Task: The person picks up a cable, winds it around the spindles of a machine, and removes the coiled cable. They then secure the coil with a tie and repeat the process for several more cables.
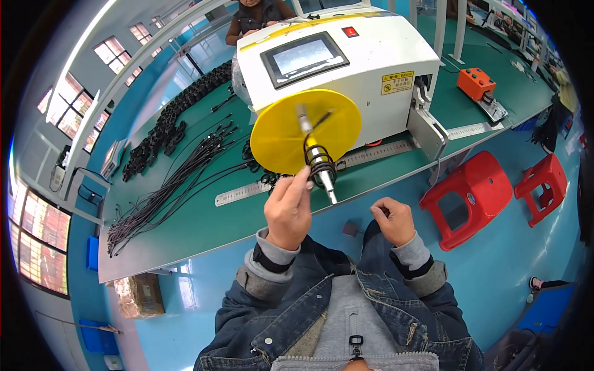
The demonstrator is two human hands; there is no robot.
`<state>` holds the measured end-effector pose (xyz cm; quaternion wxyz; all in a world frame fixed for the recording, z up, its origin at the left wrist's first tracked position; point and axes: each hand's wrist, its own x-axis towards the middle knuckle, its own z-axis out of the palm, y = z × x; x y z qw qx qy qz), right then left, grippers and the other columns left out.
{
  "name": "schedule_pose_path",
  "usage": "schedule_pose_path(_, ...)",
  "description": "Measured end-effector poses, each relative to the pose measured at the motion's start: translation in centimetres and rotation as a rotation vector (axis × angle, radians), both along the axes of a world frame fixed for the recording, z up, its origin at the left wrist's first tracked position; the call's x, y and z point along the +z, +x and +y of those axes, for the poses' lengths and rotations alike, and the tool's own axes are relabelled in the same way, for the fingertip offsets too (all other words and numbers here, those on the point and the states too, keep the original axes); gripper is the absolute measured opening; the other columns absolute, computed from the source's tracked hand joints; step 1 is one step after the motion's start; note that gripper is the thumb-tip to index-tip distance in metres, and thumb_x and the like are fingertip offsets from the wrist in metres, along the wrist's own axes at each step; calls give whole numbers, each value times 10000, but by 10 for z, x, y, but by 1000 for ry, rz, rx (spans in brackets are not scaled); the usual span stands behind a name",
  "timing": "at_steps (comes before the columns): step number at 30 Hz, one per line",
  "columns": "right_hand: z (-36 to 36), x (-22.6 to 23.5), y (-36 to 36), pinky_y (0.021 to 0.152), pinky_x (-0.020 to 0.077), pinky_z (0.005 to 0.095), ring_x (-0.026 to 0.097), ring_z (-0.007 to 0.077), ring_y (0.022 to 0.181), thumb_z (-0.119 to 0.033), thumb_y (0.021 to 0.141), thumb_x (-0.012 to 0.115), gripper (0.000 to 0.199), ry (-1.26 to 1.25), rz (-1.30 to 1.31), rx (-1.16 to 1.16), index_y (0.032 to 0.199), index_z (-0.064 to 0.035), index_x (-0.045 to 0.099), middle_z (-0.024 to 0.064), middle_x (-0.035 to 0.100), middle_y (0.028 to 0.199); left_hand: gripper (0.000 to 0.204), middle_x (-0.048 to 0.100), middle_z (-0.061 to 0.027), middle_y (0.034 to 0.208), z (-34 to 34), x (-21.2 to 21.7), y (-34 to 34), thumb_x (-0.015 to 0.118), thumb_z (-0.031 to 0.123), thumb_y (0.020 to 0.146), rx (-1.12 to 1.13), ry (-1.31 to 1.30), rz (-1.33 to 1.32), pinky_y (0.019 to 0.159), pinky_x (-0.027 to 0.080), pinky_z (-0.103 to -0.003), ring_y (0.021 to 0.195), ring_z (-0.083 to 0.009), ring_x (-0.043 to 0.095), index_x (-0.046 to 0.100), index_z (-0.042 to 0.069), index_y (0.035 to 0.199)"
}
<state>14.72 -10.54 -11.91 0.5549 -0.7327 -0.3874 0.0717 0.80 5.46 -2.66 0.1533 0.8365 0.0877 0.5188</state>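
Observation:
My left hand (289,210) is closed, its thumb and forefinger pinched at the near side of a black cable (322,168). The cable lies in loops around a metal spindle (328,187), which juts toward me from a yellow disc (284,133). Smeared marks on the disc suggest it is turning. Behind the disc stands a white winding machine (371,55) with a screen (303,59) on top. Off to the right, beyond the table's front edge, my right hand (394,221) is curled with the thumb against the fingers, and nothing shows in it.
On the green table (204,167) lie a bundle of straight black cables (179,179), a row of coiled cables (167,123) and a steel ruler (241,193). An orange button box (476,82) sits at right. Red stools (476,185) stand beside the table. Another person (257,18) is behind the machine.

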Motion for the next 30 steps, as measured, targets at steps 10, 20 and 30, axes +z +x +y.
schedule_pose_path(10,40,73,-7,459,419,287,533,217,497,-116,710,685,134,327,-177,119,726,-32,583,97,541,629,260,512,-120,769,-29,33,23,614,71,751,139,223,280,572,453,-364,688,-287,545,597,-3,999)
schedule_pose_path(20,69,70,16,677,472,301,545,224,800,-103,624,722,680,331,-304,159,1206,0,385,157,477,1065,588,382,-314,1150,-11,45,7,510,119,790,239,214,607,874,385,-436,982,-431,447,263,-111,1272)
schedule_pose_path(30,88,56,21,855,437,302,508,249,1060,-51,714,645,806,405,63,543,1371,-4,180,207,416,1232,555,399,-298,1129,5,37,11,472,115,813,-24,45,600,881,357,-429,956,-421,433,261,-134,1262)
